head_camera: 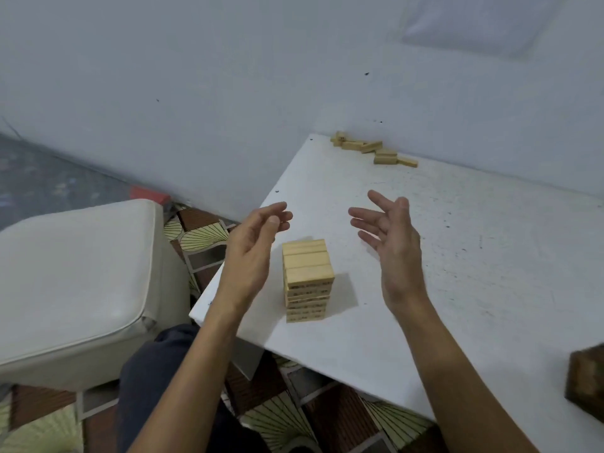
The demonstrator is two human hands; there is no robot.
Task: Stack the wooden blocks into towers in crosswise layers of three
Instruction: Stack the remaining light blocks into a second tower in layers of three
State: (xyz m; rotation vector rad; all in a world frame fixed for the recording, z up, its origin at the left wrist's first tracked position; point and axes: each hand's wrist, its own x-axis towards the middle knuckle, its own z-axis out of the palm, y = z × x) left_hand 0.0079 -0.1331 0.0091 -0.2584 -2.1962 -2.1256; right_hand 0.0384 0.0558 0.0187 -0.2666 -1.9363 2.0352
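A block tower [308, 280] is seen standing upright near the front-left corner of the white table [457, 256], top layer made of three blocks laid side by side. Layers below look crosswise, though the exact count cannot be told from this angle. Left hand [253, 246] is held just beside the tower's left, fingers loosely curved, nothing held, not touching. Right hand [390, 238] is raised to the tower's right, fingers spread wide, nothing held. Loose blocks [372, 151] are scattered at the far table edge by the wall, well apart from the tower. A white cushioned stool [75, 276] is placed left of the table. A dark wooden box [586, 382] is partly seen at the right edge.
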